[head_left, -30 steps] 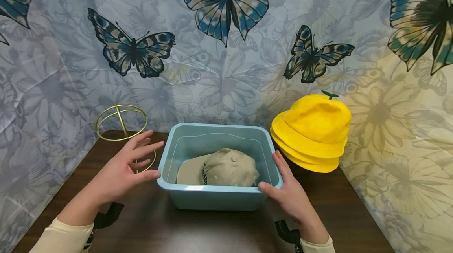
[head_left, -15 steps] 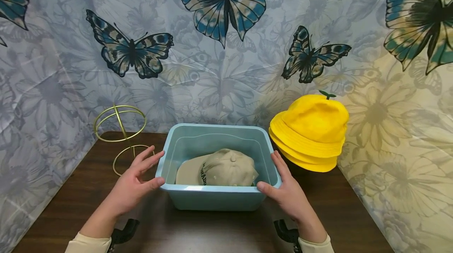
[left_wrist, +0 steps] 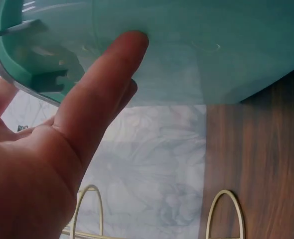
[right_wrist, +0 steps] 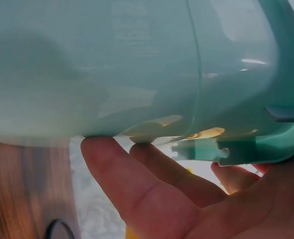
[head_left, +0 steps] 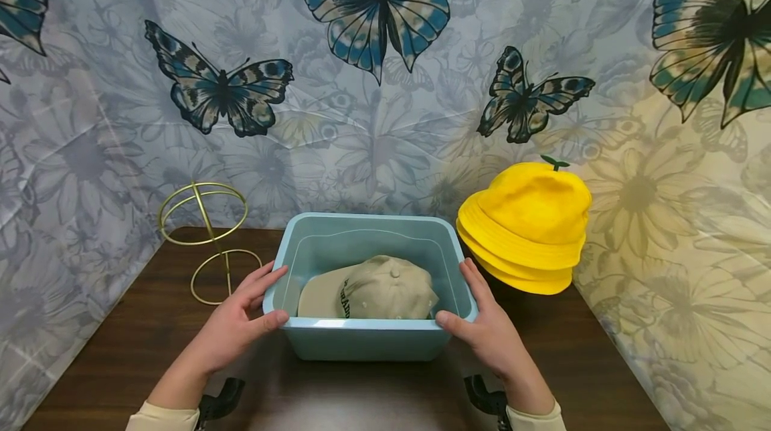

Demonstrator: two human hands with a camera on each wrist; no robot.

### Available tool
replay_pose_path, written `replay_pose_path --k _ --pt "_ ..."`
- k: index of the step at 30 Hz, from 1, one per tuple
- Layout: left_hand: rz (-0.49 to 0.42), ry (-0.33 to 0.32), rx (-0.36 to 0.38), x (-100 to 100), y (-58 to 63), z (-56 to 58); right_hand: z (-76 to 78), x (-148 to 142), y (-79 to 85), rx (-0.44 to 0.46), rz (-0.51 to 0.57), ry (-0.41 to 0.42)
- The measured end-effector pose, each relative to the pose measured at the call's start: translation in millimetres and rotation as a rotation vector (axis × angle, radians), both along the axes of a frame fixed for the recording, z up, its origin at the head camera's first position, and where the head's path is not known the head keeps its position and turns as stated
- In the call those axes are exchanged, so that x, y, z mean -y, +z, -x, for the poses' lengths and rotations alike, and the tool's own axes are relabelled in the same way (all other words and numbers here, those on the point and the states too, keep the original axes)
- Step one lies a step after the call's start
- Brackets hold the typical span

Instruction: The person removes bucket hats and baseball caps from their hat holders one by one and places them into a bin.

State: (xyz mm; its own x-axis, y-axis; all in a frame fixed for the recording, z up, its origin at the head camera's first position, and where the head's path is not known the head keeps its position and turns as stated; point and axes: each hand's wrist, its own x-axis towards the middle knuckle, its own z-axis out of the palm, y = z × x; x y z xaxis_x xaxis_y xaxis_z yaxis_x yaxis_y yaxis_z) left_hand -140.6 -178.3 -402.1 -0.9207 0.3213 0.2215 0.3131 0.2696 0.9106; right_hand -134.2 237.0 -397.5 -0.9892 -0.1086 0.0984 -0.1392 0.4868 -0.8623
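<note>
A light blue plastic basin stands upright on the table, with a beige baseball cap lying inside, brim to the left. My left hand holds the basin's left rim, its thumb over the front corner. In the left wrist view an extended finger lies against the basin's outer wall. On the opposite side my right hand holds the right rim, thumb on the front corner. Its fingertips touch the outer wall from below the rim in the right wrist view.
At the back left stands a gold wire stand with round rings. Stacked yellow bucket hats, the top one bearing a green sprout, are at the back right. Behind the dark wood table hangs a butterfly-patterned cloth.
My left hand has come down and right from beside the gold stand onto the basin's left rim and taken hold. My right hand keeps its place on the right rim.
</note>
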Motion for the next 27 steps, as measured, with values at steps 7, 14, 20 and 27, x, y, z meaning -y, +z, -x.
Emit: replay_pose_path --k 7,14,20,27 --pt "-0.082 -0.01 0.049 -1.3 -6.1 3.4 2.4 1.6 -2.0 0.006 0.005 -0.003" --pt "-0.121 -0.004 0.086 -3.8 -5.9 4.4 4.9 5.1 -1.2 -0.012 0.006 0.002" --pt "-0.109 0.008 0.083 -6.7 -6.2 5.3 5.3 8.2 0.4 -0.006 0.011 -0.001" --pt "0.027 0.08 -0.008 -8.5 -6.2 6.3 7.8 9.3 -1.2 -0.006 0.007 -0.01"
